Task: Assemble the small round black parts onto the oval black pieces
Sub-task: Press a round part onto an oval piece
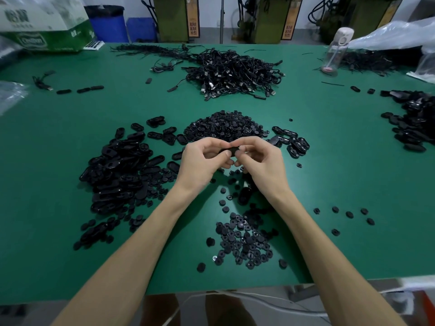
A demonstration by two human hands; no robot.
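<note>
Forearms point(131, 243) flank round parts point(244, 243) | left hand point(202, 158), right hand point(261, 161) fingers point(249, 143) pinching oval piece point(231, 151), seemingly

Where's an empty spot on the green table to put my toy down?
Bare table lies left of the big oval pile, between the cable heap and the round-part heap, and left of the far-right pile. The middle is crowded.

Green table point(329, 161); black oval pieces point(120, 170); black round parts point(242, 241); blue bins point(107, 24).
</note>
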